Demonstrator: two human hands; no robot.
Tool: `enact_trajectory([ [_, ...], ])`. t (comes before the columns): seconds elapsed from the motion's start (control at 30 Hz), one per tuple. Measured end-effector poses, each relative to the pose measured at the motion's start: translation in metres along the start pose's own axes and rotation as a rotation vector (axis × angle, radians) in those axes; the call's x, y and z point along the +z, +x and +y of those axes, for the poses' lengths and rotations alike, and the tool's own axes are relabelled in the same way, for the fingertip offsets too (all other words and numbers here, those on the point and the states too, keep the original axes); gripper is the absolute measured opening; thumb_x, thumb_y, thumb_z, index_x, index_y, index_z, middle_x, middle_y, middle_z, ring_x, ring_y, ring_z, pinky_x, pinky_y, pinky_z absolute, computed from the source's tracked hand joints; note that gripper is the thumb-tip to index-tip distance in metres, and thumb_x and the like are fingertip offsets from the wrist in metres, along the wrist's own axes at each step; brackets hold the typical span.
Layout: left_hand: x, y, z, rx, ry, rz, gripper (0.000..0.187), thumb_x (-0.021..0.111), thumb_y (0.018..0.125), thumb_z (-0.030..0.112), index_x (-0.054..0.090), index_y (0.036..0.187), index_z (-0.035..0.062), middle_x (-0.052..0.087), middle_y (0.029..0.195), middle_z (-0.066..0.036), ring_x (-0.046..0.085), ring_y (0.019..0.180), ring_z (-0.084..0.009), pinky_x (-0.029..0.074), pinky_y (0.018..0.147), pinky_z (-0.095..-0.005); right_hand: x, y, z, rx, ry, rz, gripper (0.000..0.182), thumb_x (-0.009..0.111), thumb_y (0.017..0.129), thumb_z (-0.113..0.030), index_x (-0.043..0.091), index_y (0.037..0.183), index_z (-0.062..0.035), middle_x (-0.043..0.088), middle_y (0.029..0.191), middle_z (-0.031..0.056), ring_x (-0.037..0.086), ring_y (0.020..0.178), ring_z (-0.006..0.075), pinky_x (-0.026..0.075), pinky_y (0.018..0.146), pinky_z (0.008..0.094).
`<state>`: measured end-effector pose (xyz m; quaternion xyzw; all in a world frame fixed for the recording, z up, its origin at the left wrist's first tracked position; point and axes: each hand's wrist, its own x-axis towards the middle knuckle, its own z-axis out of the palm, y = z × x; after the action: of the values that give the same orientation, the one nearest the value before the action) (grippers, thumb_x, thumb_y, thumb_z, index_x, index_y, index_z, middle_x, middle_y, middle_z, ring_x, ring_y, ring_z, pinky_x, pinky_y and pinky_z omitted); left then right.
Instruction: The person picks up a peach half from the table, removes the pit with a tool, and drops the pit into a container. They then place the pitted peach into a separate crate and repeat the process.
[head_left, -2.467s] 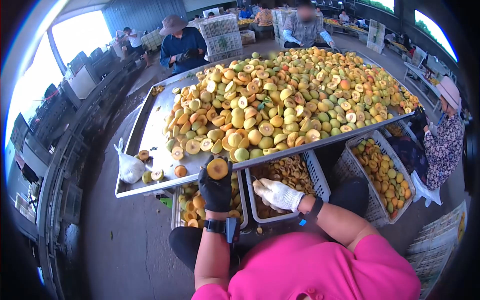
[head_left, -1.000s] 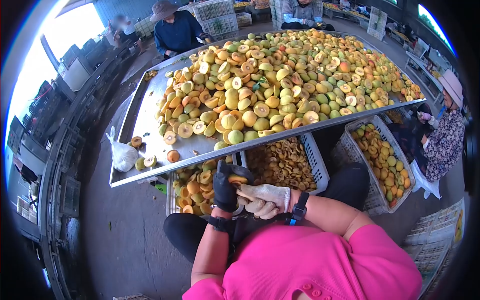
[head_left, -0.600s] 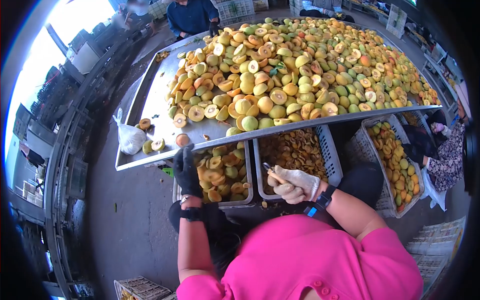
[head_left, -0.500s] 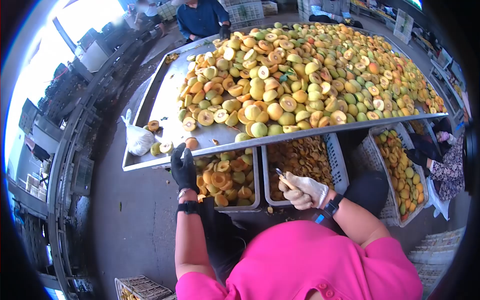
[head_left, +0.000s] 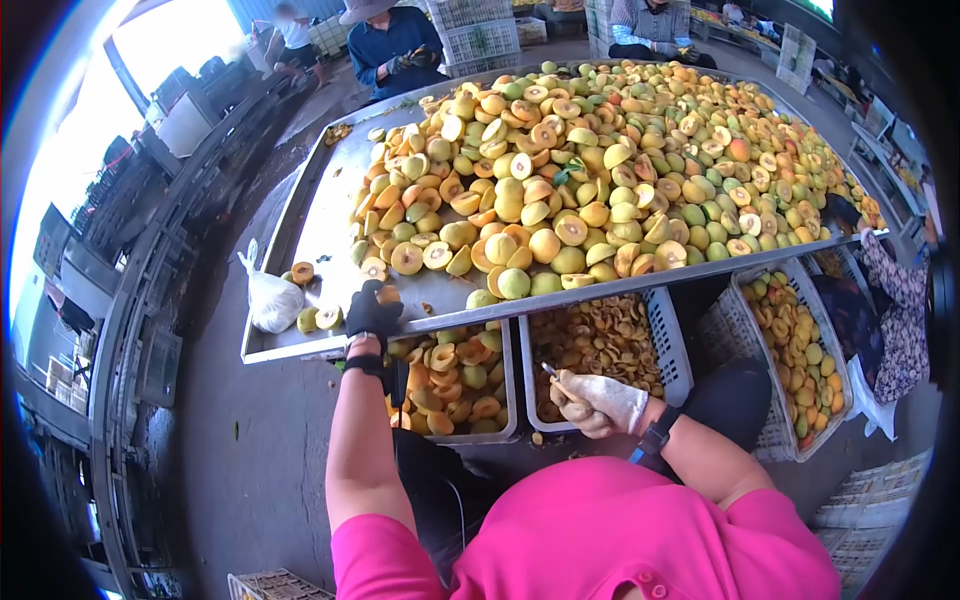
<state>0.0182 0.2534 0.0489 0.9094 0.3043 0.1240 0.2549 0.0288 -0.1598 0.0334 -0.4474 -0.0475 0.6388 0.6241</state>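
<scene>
My left hand (head_left: 373,312), in a black glove, is at the near left edge of the metal tray (head_left: 450,322). Its fingers are curled against an apricot half (head_left: 388,294), partly covered by the glove. My right hand (head_left: 598,402), in a pale work glove, is closed around a small hand tool (head_left: 553,378) with a light handle and a metal tip. It is held over the near side of a crate of small brown-orange pieces (head_left: 610,335). A heap of halved apricots (head_left: 570,190) covers much of the tray, several cut faces showing brown pits.
Below the tray's edge, a crate of apricot halves (head_left: 450,380) stands beside the brown-orange pieces. A knotted white plastic bag (head_left: 272,298) sits at the tray's left corner. More fruit fills a crate (head_left: 795,350) on the right. Co-workers (head_left: 395,55) are across the tray and at the right.
My left hand has moved forward from the tray's edge onto the apricot half. My right hand stays nearly in place with the tool. The co-worker opposite has raised both hands.
</scene>
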Motion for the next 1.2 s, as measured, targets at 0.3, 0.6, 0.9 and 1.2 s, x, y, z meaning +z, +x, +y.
enact_trajectory([
  [0.3,0.036,-0.097,0.066,0.352,-0.736,0.149,0.029,0.073,0.080,-0.005,0.067,0.108,-0.0035,0.073,0.101,-0.011,0.071,0.093,-0.0204,0.056,0.081,-0.0332,0.040,0.018,-0.020,-0.230,-0.427,0.078,0.040,0.037,0.107,-0.045,0.050,0.098,-0.0077,0.044,0.059,-0.0019,0.039,0.033,0.0094,0.032,0.030,0.0240],
  [0.6,0.071,-0.161,0.113,0.483,-0.754,0.264,0.017,0.070,0.079,0.003,0.069,0.095,0.0008,0.070,0.087,-0.011,0.067,0.079,-0.0208,0.052,0.074,-0.0317,0.052,0.030,-0.027,-0.629,-0.894,0.403,0.036,0.050,0.103,-0.037,0.058,0.103,-0.0027,0.064,0.082,0.0192,0.064,0.079,0.0356,0.049,0.071,0.0440],
  [0.9,0.094,-0.177,0.110,0.382,-1.310,0.006,0.025,0.064,0.091,0.004,0.061,0.116,0.0020,0.067,0.105,-0.008,0.064,0.096,-0.0171,0.053,0.085,-0.0319,0.037,0.044,-0.008,-0.923,-1.381,0.390,0.036,0.046,0.105,-0.034,0.057,0.109,-0.0001,0.063,0.100,0.0276,0.061,0.097,0.0456,0.049,0.078,0.0491],
  [1.2,0.084,-0.189,0.129,0.018,-1.826,-0.170,0.045,0.039,0.105,0.042,0.060,0.103,0.0029,0.068,0.099,-0.013,0.066,0.088,-0.0251,0.054,0.083,-0.0375,0.035,0.049,0.002,-0.865,-1.135,0.261,0.039,0.044,0.105,-0.037,0.056,0.106,-0.0001,0.059,0.078,0.0193,0.062,0.069,0.0341,0.049,0.062,0.0423],
])
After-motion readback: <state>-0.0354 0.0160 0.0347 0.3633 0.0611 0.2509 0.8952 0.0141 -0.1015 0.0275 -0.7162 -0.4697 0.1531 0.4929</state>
